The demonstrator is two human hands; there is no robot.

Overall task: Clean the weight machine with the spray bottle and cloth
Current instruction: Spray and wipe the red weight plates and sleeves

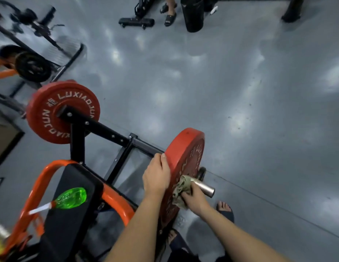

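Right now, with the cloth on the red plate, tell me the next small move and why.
Probably sweep the crumpled olive cloth outward from the steel bar end across the round red weight plate's face. The right hand holds the cloth beside the bar, the left hand grips the plate's rim, and most of the face lies beyond the cloth.

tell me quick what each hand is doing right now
left hand: closed, gripping the rim of the red weight plate
right hand: closed, holding the cloth against the plate's face
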